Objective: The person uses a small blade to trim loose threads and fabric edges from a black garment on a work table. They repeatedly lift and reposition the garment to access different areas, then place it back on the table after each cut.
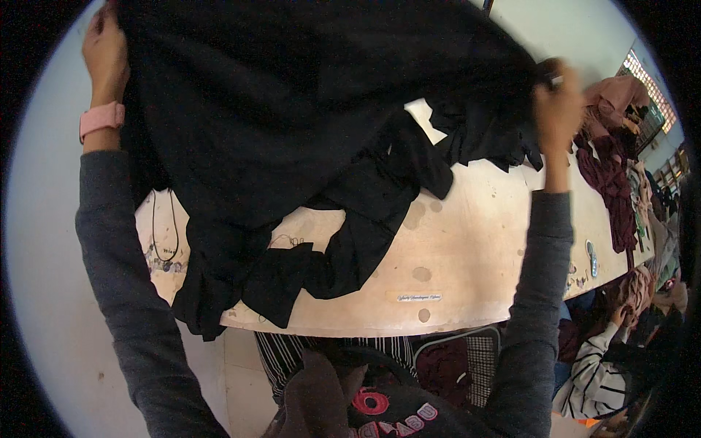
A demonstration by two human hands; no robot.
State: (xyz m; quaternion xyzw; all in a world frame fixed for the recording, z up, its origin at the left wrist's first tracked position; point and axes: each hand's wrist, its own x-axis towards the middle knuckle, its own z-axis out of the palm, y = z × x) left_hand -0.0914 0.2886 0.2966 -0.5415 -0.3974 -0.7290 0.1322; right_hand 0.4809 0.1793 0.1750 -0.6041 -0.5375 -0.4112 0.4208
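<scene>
A large piece of black cloth (314,95) hangs spread between my raised hands, its lower folds resting on the pale wooden table (460,241). At the upper left, my left hand (106,62) is closed on one edge of it; a pink band circles that wrist. My right hand (558,109), slightly blurred, grips the opposite edge at the upper right. Its fingertips are partly hidden by the cloth. Narrow black strips and a thin cord loop dangle toward the near left of the table. A small white piece (425,120) shows among the folds.
Against the table's near edge stands a basket (482,365) with dark red cloth. A small pair of thread snips (591,259) lies at the right, near heaped maroon cloth (610,190). Another person's striped sleeve (595,376) appears at the lower right.
</scene>
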